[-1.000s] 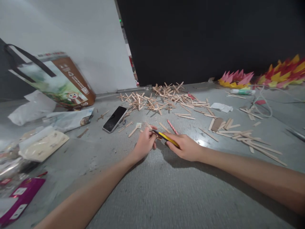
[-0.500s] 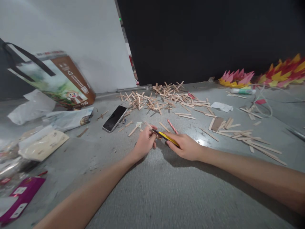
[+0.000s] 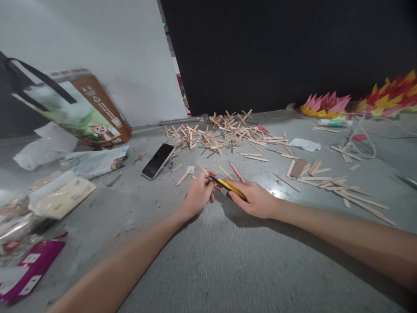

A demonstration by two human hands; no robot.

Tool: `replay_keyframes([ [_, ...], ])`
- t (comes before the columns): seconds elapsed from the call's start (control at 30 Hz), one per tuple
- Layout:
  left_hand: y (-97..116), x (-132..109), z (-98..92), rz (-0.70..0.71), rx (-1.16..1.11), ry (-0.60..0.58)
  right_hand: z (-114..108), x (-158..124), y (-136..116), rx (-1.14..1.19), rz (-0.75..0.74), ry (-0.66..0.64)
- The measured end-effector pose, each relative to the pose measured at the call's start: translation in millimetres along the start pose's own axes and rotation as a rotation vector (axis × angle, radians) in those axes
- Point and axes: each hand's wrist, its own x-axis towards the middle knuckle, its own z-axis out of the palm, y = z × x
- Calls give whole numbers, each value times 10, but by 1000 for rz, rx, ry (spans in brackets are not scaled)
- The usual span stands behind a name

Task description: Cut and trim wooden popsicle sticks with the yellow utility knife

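My right hand is closed round a yellow and black utility knife, whose tip points left to my other hand. My left hand pinches a small wooden stick at the knife's tip; the fingers partly hide the stick. Just beyond the hands, a red and white striped straw and a few loose sticks lie on the grey table. Farther back is a heap of crossed wooden sticks.
A phone lies left of the heap. A printed bag, plastic packets and a purple box are at left. More sticks, a glue tube, a white cable and pink, red and yellow paper crafts are at right.
Both hands keep nearly the same place and grip. The view has shifted very slightly, and the knife tip stays at the stick.
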Motion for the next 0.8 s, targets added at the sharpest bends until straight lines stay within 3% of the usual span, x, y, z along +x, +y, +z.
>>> replay_keyframes([
  [0.8,64,-10,27,-51,-52,14,-8,0,4,-23,19,-20],
])
